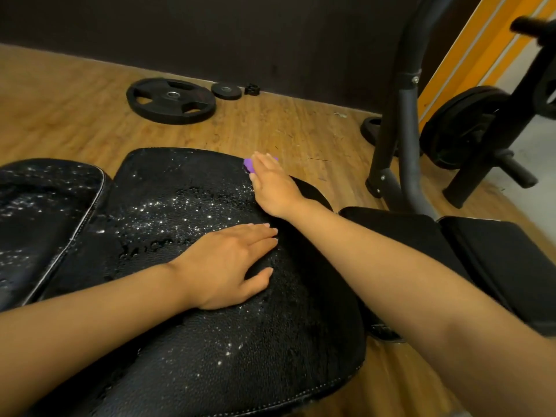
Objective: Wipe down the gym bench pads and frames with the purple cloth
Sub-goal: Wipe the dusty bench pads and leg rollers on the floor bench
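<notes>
At far corner of wet black bench pad (186,212): right hand (272,183), fingers straight, pressing flat on purple cloth (249,165); no clenched grip. Cloth mostly hidden under palm, long axis not tellable. Left hand (231,263) flat and released on pad's middle, holding nothing. Second pad (45,212) at left, dry pad (469,254) at right. Beyond, on wooden floor (75,115): large weight plate (171,100), small plate (226,90), grey frame upright (403,121) near right.

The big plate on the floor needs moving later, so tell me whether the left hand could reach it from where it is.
Probably not as things stand. The left hand lies flat on the wet bench pad, and the large weight plate lies well beyond the pad's far edge on the wooden floor. Nothing blocks the way.
</notes>
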